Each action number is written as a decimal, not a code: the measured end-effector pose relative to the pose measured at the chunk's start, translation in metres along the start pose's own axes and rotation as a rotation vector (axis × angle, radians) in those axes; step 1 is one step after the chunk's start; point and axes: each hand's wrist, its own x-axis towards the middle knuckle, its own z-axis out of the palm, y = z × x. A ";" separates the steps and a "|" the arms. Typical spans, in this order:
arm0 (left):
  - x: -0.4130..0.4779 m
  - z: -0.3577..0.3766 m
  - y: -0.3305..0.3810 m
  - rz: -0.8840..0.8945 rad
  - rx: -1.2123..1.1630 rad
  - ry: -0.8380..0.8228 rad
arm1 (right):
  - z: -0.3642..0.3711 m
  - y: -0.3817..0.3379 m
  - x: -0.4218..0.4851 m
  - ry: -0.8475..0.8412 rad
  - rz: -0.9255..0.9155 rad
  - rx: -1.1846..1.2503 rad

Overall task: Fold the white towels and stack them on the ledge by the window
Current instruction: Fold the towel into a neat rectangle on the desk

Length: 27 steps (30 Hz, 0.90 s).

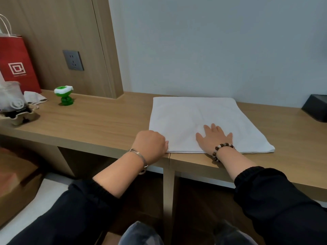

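A white towel (194, 117) lies flat on the wooden desk (99, 121), folded into a broad rectangle with its near edge along the desk's front. My right hand (215, 138) rests flat on the towel near that edge, fingers spread. My left hand (150, 144) has its fingers curled and pinches the towel's near left corner at the desk edge. No other towel is in view.
At the far left stand a red paper bag (16, 62), a plastic cup in a cardboard carrier (14, 105), crumpled paper (34, 98) and a green toy figure (65, 96). A black box (315, 107) sits at the right edge. A wall socket (73, 60) is behind.
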 end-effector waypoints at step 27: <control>0.030 0.044 0.042 -0.127 -0.332 -0.294 | -0.016 0.081 0.034 -0.121 0.065 -0.044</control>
